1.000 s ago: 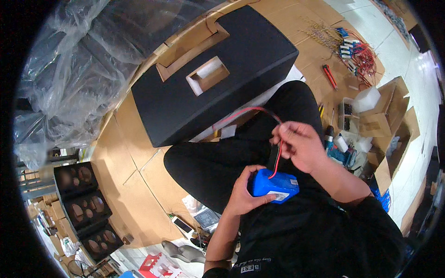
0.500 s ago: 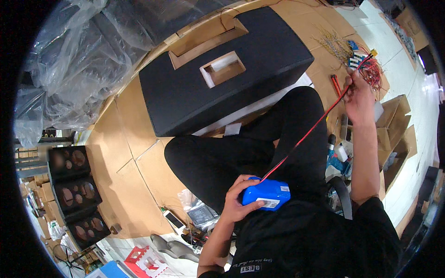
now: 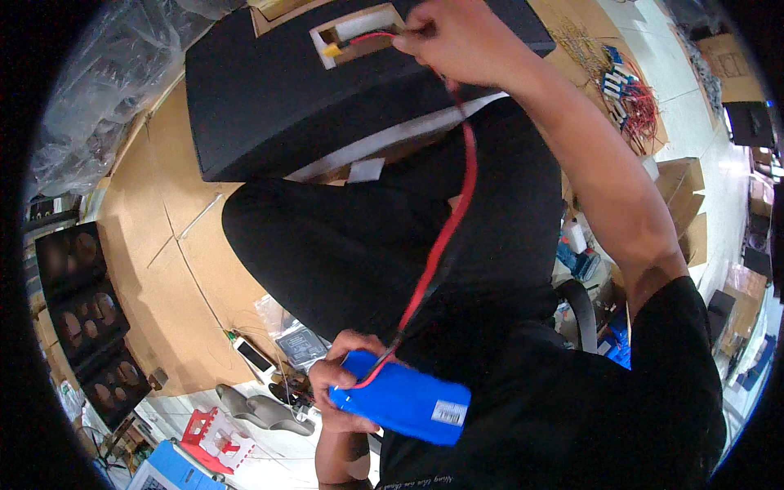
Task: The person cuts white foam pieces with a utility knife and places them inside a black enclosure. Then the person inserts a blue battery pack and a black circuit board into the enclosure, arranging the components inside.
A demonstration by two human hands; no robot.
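Observation:
My left hand (image 3: 343,380) is closed round one end of a blue shrink-wrapped battery pack (image 3: 408,406), held at my lap. A red and black cable (image 3: 450,220) comes out of that end and runs up to my right hand (image 3: 433,37). The fingers of my right hand pinch the cable near its yellow connector (image 3: 331,50). That connector hangs over the rectangular cut-out (image 3: 367,45) in a black box-shaped cabinet (image 3: 269,114) in front of my legs. Whether the connector is inside the opening or above it, I cannot tell.
Loose red wires with connectors (image 3: 635,110) lie at the far right, near open cardboard boxes (image 3: 682,188). A blue power tool (image 3: 578,260) is beside my right knee. At left are black panels with round holes (image 3: 86,318), a phone (image 3: 253,355) and grey slippers (image 3: 265,410).
My right hand has swung left with the cable end, from above the loose wires to over the cabinet's cut-out. My left hand has lowered and turned the battery pack.

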